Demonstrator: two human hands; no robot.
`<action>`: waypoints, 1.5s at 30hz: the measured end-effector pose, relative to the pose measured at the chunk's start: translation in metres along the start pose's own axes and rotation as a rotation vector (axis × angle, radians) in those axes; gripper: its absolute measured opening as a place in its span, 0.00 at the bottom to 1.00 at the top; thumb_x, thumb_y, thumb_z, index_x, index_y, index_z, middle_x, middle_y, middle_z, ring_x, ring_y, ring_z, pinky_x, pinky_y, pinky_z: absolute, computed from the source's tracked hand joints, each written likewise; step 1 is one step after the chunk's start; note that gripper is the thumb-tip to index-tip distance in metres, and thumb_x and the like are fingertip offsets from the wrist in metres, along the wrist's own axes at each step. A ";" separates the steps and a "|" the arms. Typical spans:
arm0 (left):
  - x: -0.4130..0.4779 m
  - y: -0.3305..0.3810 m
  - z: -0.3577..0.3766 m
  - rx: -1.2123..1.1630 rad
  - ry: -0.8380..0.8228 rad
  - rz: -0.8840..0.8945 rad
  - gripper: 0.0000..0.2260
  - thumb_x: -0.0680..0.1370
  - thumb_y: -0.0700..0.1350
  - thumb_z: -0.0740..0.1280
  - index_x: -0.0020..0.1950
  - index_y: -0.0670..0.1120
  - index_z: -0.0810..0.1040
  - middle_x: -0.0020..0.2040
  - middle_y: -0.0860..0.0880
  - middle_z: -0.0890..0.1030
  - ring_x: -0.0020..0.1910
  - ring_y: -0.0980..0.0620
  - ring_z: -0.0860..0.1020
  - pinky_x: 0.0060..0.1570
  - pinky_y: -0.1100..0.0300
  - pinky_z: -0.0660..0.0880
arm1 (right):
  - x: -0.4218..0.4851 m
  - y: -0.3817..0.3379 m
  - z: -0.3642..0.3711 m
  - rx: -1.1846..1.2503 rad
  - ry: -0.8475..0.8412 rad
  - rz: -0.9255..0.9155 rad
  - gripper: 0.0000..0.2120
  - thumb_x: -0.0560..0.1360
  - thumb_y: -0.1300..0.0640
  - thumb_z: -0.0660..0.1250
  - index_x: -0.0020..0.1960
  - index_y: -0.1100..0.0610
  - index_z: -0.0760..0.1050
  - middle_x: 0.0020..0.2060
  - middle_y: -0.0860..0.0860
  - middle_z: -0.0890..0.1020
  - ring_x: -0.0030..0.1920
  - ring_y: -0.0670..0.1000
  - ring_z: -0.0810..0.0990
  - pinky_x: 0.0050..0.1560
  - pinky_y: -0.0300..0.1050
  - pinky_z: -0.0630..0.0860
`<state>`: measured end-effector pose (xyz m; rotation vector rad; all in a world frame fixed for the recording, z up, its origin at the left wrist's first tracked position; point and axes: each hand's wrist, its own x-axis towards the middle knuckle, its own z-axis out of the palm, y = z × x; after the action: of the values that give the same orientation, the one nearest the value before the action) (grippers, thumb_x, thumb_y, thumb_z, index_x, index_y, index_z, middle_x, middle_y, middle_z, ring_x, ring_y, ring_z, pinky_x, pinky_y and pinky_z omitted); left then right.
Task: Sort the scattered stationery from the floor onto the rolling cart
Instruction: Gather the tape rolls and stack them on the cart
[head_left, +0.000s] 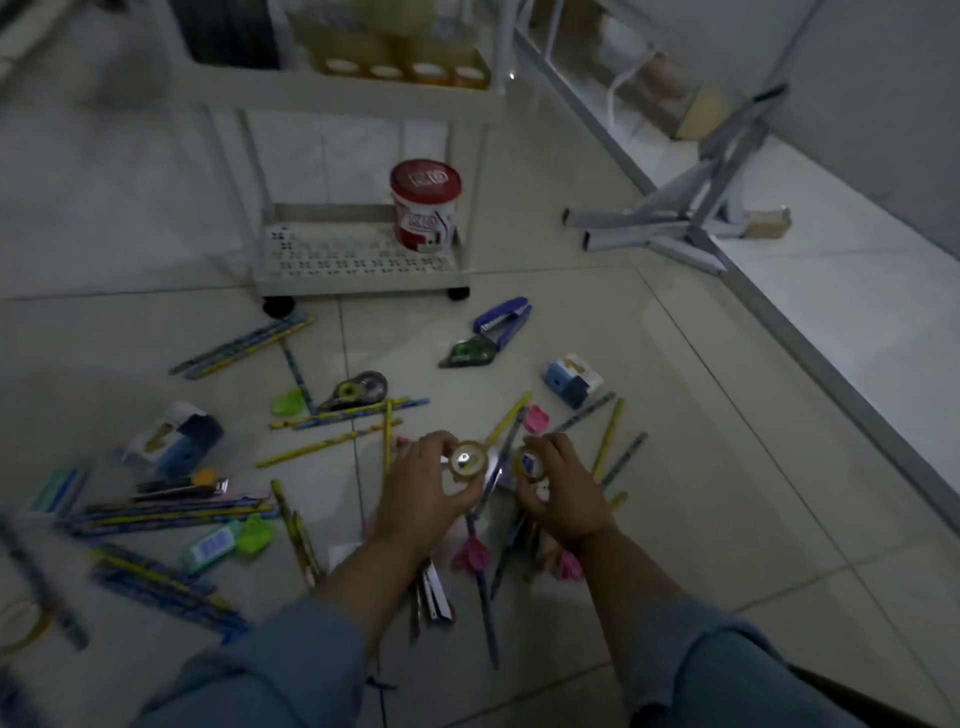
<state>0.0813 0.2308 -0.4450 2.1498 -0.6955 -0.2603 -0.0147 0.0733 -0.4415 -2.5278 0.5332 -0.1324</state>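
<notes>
My left hand grips a small roll of clear tape, held above the floor. My right hand grips a second tape roll beside it. Under and around the hands lie several pencils, pink clips, green sharpeners, two correction tape dispensers, a blue stapler and blue-and-white boxes. The white rolling cart stands further back; its perforated bottom shelf carries a red-lidded tub, and an upper shelf holds several tape rolls.
More pencils, erasers and a box are strewn at the left. A grey metal stand lies on the floor at the right by a raised white ledge. The tiles right of my hands are bare.
</notes>
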 end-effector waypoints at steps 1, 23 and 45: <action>0.005 -0.003 -0.011 0.013 0.038 -0.036 0.21 0.69 0.50 0.74 0.57 0.44 0.75 0.51 0.45 0.77 0.52 0.47 0.74 0.49 0.56 0.70 | 0.010 -0.007 -0.002 0.000 -0.004 -0.034 0.22 0.74 0.56 0.66 0.67 0.59 0.68 0.63 0.56 0.70 0.61 0.56 0.72 0.55 0.42 0.69; 0.206 0.109 -0.203 -0.287 0.561 0.153 0.18 0.74 0.41 0.70 0.64 0.43 0.75 0.52 0.52 0.77 0.51 0.57 0.75 0.47 0.71 0.71 | 0.255 -0.164 -0.153 0.173 0.510 -0.437 0.18 0.77 0.59 0.62 0.66 0.59 0.70 0.62 0.56 0.73 0.61 0.55 0.73 0.62 0.50 0.71; 0.344 0.100 -0.214 0.265 0.322 -0.074 0.14 0.75 0.44 0.69 0.58 0.38 0.78 0.55 0.39 0.80 0.53 0.42 0.78 0.48 0.57 0.72 | 0.354 -0.194 -0.156 0.214 0.212 -0.019 0.13 0.79 0.62 0.56 0.60 0.65 0.74 0.58 0.58 0.77 0.59 0.57 0.75 0.40 0.29 0.67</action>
<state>0.4145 0.1295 -0.2144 2.3983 -0.4850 0.1477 0.3459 0.0042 -0.2117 -2.3232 0.5459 -0.4443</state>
